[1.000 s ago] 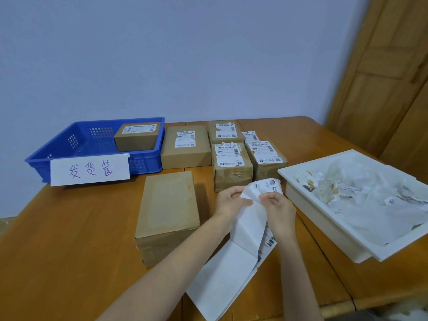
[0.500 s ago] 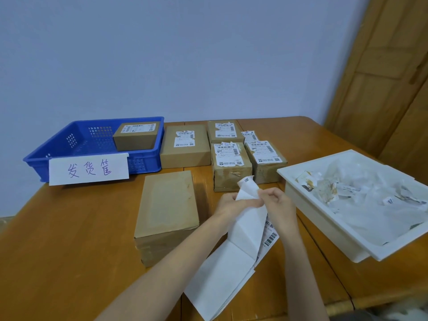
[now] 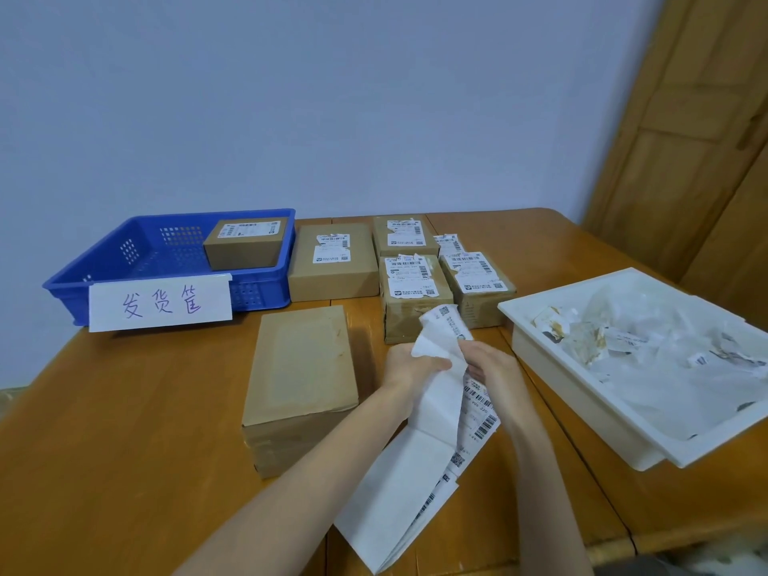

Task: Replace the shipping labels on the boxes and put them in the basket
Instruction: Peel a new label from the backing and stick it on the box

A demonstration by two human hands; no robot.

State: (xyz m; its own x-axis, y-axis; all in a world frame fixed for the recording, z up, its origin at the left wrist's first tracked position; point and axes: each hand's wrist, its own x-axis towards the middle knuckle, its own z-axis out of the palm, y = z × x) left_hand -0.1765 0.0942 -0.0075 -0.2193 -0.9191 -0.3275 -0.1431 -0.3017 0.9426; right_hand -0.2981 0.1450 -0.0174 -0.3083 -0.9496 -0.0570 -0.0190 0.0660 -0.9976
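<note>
Where labelled boxes (image 3: 409, 301) crowd (behind), label strip (image 3: 424, 442).

Plain pale blue-grey wall (image 3: 332, 97) behind a wooden table (image 3: 124, 409) of warm orange-brown boards with a rounded far-right corner; seams run between the boards. Panelled wooden door (image 3: 685, 139) of like tone at right. Light is soft and even, shadows faint

Soft even indoor light, faint shadows under the basket (image 3: 266, 293) at 10 o'clock, wide-angle bending at edges, slightly soft focus, no glare
</note>
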